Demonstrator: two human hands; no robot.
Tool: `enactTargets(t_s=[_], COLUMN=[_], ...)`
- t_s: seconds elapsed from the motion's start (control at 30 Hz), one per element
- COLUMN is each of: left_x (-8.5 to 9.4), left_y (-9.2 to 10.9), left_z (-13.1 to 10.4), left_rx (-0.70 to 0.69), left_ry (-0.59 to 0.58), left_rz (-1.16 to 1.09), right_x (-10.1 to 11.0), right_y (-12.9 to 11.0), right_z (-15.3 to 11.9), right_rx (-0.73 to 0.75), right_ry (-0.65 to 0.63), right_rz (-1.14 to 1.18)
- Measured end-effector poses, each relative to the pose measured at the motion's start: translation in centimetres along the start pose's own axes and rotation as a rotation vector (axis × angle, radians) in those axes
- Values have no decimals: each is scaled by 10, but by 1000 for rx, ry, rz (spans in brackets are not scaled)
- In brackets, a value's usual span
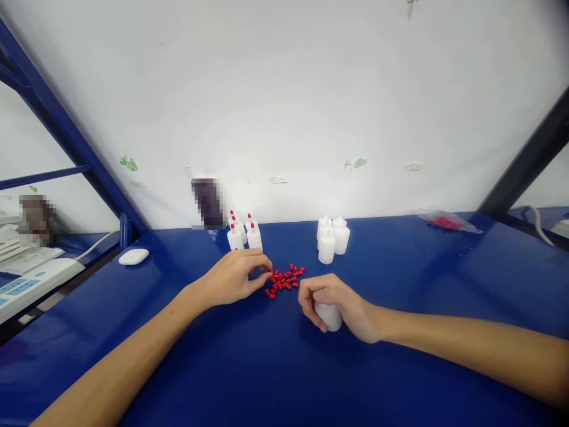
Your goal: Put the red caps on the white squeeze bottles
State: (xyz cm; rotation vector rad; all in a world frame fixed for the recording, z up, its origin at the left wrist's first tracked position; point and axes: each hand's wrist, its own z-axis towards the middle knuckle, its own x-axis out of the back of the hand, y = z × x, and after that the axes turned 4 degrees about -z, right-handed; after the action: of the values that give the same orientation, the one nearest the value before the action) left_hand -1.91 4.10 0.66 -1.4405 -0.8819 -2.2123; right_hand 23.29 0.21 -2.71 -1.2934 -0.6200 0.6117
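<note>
My right hand (331, 293) is wrapped around a white plastic squeeze bottle (329, 317). The bottle's base shows below my fingers; its top is hidden. Left of it, a loose pile of small red caps (284, 280) lies on the blue table. At the pile's left edge, my left hand (240, 276) pinches a red cap between thumb and fingertips, mostly covered by them. Behind that hand stand several white bottles with red caps (255, 237) on their nozzles. Farther right is a cluster of several white bottles (326, 249) whose nozzles carry no red caps.
A clear plastic bag (448, 221) with red caps inside lies at the back right. A white rounded object (134, 257) rests on the table at the left. Blue metal posts (75, 124) and a white wall (288, 118) bound the back.
</note>
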Motion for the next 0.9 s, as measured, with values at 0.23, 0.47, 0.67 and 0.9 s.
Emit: enactTargets(t_s=[0.23,0.47,0.67,0.9], left_x=[-21,-36,-35,-35], left_y=[47,57,55,63], left_z=[3,1,0,-1], left_rx=[30,23,-24,-107], left_ry=[391,468,479,338], left_rz=[-584,-654,-694,-622], right_x=[-1,-1,-1,1], right_y=[-5,-12,-11,-5], right_z=[2,0,1,3], right_rx=[98,49,2,76], right_ry=[1,-53,-98,-10], right_rz=[-96,-210,-253,-124])
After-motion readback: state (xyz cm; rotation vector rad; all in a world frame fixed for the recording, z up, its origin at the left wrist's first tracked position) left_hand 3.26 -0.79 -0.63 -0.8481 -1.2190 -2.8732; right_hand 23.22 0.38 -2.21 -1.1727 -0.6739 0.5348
